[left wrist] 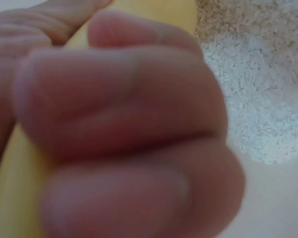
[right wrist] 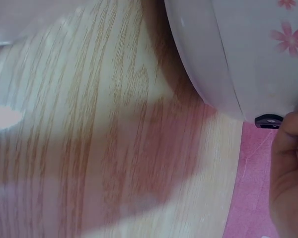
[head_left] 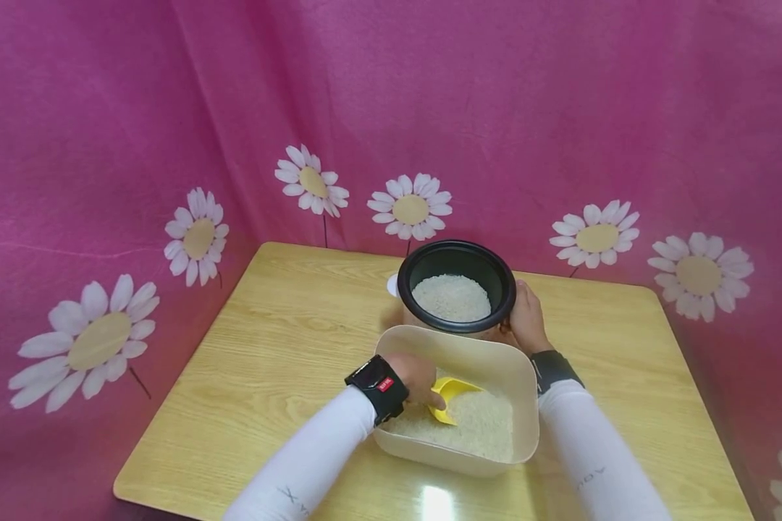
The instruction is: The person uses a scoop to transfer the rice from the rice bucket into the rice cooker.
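Observation:
My left hand (head_left: pixel 417 378) reaches into a cream plastic bin (head_left: pixel 525 412) and grips the handle of a yellow scoop (head_left: pixel 451 391). The scoop's mouth rests among the loose white rice (head_left: pixel 482 427). In the left wrist view curled fingers (left wrist: pixel 124 104) wrap the yellow handle, with rice (left wrist: pixel 258 94) beyond. Behind the bin stands a rice cooker with a black inner pot (head_left: pixel 502 289), which has rice (head_left: pixel 452 298) inside. My right hand (head_left: pixel 528 318) holds the cooker's right side. The right wrist view shows its white, pink-flowered body (right wrist: pixel 248 59) and a small black fitting (right wrist: pixel 268 121) by the fingers.
Both containers stand on a light wooden table (head_left: pixel 287 347), the bin nearer me and its back rim overlapping the cooker. A pink curtain (head_left: pixel 495 123) with large daisies hangs along the table's back and sides. A white round piece (head_left: pixel 392 285) juts out left of the pot.

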The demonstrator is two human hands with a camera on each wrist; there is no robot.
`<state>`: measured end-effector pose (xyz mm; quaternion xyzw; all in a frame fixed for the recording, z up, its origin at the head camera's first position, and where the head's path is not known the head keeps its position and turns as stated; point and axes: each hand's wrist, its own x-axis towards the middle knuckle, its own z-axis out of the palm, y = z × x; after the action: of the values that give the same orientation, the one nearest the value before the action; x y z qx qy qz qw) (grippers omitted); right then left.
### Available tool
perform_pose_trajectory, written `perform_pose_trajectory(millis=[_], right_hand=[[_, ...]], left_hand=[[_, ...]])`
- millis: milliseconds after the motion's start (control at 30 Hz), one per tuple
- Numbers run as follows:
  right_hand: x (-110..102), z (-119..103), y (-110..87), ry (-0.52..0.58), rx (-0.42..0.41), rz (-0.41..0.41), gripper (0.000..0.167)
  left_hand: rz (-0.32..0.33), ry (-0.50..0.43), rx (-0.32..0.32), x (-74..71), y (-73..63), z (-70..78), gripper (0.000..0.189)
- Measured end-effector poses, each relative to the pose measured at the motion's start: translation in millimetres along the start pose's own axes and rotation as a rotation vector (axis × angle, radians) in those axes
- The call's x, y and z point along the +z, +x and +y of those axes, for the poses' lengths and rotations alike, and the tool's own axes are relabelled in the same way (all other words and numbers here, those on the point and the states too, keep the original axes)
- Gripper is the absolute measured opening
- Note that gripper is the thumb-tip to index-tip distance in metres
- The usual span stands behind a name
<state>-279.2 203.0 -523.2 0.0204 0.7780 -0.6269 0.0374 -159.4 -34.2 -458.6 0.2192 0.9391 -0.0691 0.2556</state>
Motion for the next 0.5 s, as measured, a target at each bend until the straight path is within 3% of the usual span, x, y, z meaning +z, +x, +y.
perform_pose_trajectory(millis=[300,500], right_hand=[[0,1,1.9,0.005,-0.016,-0.007,0.039],[0,-6,-5.9,-0.01,0.001,-0.016,0.037]], left_hand=[[-0.043,-0.002,0.037,-12.8,-17.8,2.1,0.067],[-0.041,-0.04,0.016,-13.4,-22.1,2.1,0.066]])
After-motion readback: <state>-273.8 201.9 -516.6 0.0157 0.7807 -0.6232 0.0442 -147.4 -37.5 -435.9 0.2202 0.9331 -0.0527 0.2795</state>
